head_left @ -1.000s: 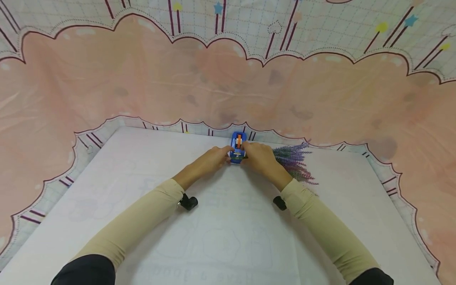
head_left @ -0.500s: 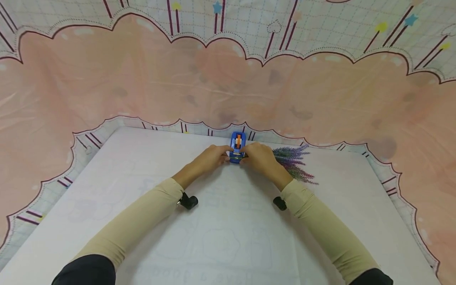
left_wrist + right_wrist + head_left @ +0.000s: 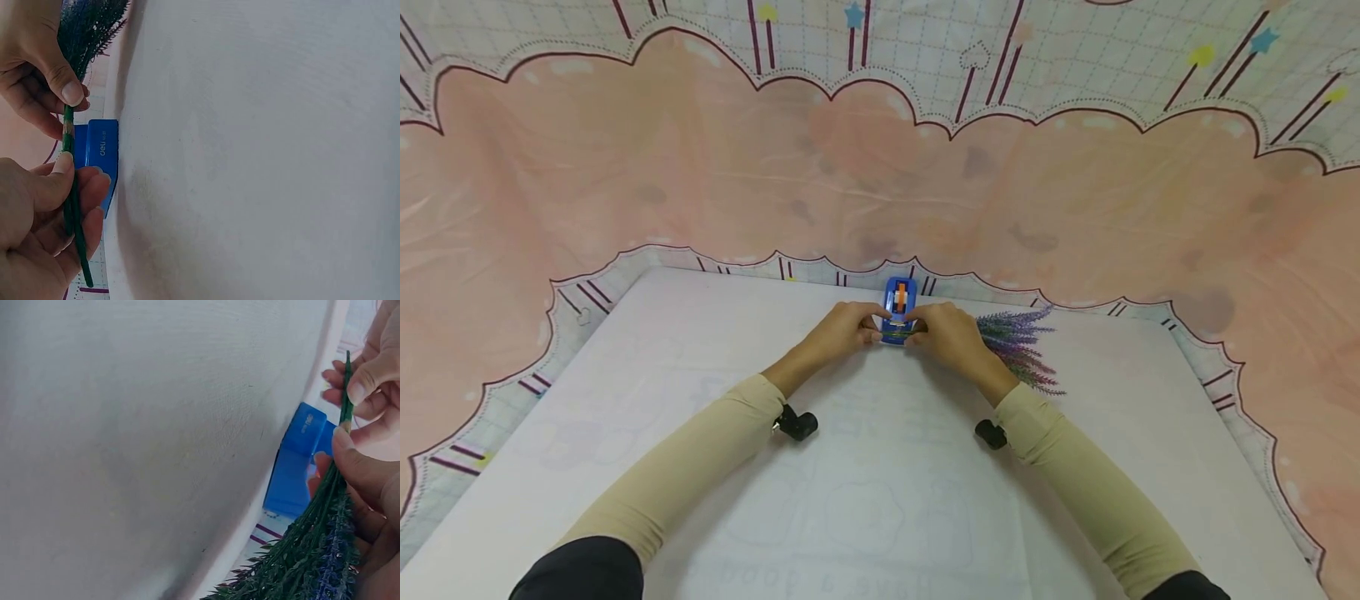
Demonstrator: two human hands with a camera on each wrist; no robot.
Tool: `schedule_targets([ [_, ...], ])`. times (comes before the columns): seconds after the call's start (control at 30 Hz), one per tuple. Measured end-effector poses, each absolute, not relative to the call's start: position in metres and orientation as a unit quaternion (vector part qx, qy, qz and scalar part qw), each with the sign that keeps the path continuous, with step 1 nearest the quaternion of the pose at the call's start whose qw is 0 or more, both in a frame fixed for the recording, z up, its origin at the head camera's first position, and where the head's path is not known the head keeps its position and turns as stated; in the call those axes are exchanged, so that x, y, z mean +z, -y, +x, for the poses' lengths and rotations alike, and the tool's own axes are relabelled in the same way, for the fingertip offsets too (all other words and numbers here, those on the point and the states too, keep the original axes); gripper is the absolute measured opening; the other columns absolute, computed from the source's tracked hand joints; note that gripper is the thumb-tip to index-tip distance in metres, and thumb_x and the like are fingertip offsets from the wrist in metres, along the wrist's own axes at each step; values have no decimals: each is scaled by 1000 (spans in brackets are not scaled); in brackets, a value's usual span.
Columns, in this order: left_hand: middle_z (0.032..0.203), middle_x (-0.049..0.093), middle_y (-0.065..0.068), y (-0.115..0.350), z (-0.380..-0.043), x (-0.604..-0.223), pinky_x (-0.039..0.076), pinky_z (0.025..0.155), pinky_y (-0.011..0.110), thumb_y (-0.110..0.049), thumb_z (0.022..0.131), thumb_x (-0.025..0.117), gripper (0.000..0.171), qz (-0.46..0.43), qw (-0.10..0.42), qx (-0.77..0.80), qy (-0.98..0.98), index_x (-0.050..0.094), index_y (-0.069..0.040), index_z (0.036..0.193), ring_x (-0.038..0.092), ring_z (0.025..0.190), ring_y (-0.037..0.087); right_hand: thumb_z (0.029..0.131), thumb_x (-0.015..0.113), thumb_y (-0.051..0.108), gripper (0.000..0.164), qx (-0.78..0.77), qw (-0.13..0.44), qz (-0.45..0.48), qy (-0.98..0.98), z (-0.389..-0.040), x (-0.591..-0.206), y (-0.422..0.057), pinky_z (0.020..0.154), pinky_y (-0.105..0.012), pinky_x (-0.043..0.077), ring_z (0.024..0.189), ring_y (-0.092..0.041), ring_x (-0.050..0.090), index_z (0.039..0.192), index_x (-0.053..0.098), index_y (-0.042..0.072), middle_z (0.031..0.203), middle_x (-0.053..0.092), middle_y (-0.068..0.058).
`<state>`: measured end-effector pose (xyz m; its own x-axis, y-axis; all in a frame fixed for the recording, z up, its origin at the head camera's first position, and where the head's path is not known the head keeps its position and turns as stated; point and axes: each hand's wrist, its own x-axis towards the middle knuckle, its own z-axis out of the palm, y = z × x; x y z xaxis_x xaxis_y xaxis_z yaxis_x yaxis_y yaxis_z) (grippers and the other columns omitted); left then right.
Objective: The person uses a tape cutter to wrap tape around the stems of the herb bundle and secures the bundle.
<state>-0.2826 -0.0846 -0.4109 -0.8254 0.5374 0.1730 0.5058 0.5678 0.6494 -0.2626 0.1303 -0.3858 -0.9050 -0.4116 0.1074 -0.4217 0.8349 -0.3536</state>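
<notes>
A bunch of artificial lavender (image 3: 1017, 343) with purple and reddish sprigs lies across both hands, flowers to the right. My left hand (image 3: 844, 327) pinches the green stems (image 3: 76, 209) near their cut ends, thumb on top. Closer to the flowers, my right hand (image 3: 951, 332) pinches the same stems between thumb and fingers. A short tan band (image 3: 67, 129) shows on the stems between the two thumbs in the left wrist view. Just behind the stems stands a blue tape dispenser (image 3: 898, 293) with an orange hub, marked "deli"; the stems overlap its near end in the head view.
The white table (image 3: 865, 467) spreads out in front of the dispenser, which stands at its far edge. Beyond hangs a peach and white patterned cloth (image 3: 820, 183). A small black camera sits on each wrist, such as the left one (image 3: 797, 423).
Both hands have shifted very slightly, and the stems between them show a little more plainly. The flower heads have swung a little. The tape dispenser stays in place.
</notes>
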Motion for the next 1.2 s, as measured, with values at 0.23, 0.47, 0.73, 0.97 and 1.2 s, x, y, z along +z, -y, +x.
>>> schedule_targets([
  [0.23,89,77,9,85,-284,-410,57,80,36,-1,93,71,35,295,29,369,-881,68,0,127,72,81,18,91,77,20,38,193,-5,222,956,-262,-384,-130,71,-38,57,85,-19,70,127,73,9,99,77,-6],
  [0.47,89,77,11,85,-285,-412,56,80,35,1,92,70,36,289,34,377,-879,68,1,128,71,80,19,92,76,18,36,207,-8,228,951,-265,-385,-132,69,-36,57,85,-20,71,126,73,8,101,77,-7],
  [0.73,86,75,11,84,-283,-413,53,77,32,1,92,71,36,265,49,394,-879,68,-2,128,68,78,19,93,74,14,34,205,-19,225,952,-267,-385,-131,74,-37,58,89,-21,71,127,72,9,107,76,-9],
  [0.97,90,76,11,85,-285,-411,54,76,30,2,93,70,35,253,64,400,-879,69,-2,127,69,81,19,92,75,16,35,210,0,216,953,-265,-387,-129,69,-36,56,87,-22,72,126,73,9,103,77,-10],
  [1.2,91,76,12,84,-289,-410,54,72,27,2,93,69,32,252,67,403,-877,71,-2,125,69,79,18,92,75,17,36,210,0,196,958,-262,-389,-126,66,-34,53,83,-20,71,127,72,11,100,78,-8],
])
